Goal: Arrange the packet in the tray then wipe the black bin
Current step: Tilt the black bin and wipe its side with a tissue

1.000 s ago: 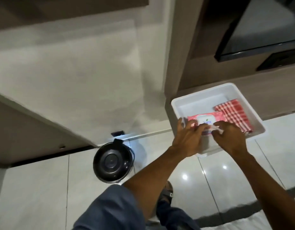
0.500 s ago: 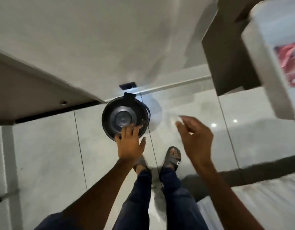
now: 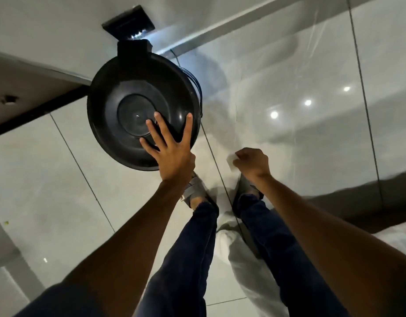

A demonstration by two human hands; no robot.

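The round black bin (image 3: 119,97) stands on the glossy tiled floor against the wall, its domed lid facing me. My left hand (image 3: 172,152) lies over the near right part of the lid with fingers spread flat. To the right of the bin and apart from it, my right hand (image 3: 250,163) is closed on a small white wipe (image 3: 231,160), held above the floor. The tray and the packet are out of view.
A black wall socket (image 3: 128,21) sits just behind the bin, with a thin cord running down the bin's right side. My feet in grey sandals (image 3: 195,193) stand on the floor (image 3: 60,179) close in front of the bin. A dark furniture edge crosses at the left.
My view swung down from the tray to the bin. Both hands left the packet; the left hand came onto the bin lid, and the right hand now holds a white wipe.
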